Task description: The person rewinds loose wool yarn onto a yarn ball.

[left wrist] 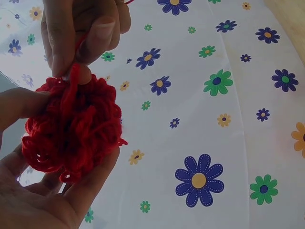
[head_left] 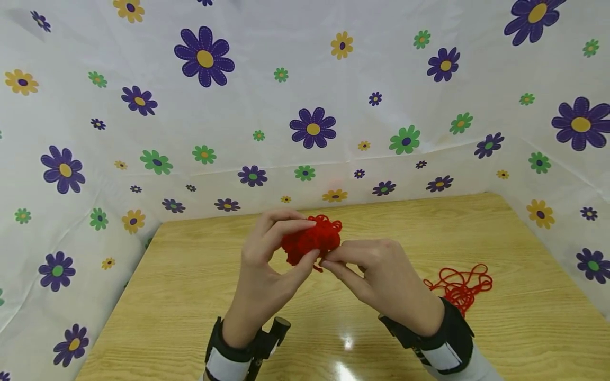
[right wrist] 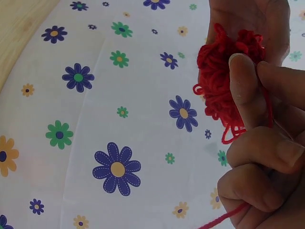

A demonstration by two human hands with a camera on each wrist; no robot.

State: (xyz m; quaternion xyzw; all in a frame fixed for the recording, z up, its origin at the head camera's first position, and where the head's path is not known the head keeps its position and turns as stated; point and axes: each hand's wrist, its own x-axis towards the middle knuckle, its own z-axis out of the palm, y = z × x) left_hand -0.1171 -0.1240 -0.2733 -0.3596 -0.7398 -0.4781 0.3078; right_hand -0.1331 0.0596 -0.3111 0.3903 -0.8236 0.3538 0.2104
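Observation:
My left hand holds a rounded, loopy bundle of red yarn above the table, thumb on the near side and fingers over the far side. Close against the bundle's lower right edge, my right hand pinches a red yarn strand between thumb and forefinger. In the left wrist view this strand runs up from the bundle's surface to the right fingertips. Yarn also passes under the curled lower fingers of the right hand, and its tail comes out below them in the right wrist view.
A loose tangle of red yarn lies on the wooden table, partly behind the right wrist. White flower-print cloth stands along the back and sides. Each wrist wears a black strap.

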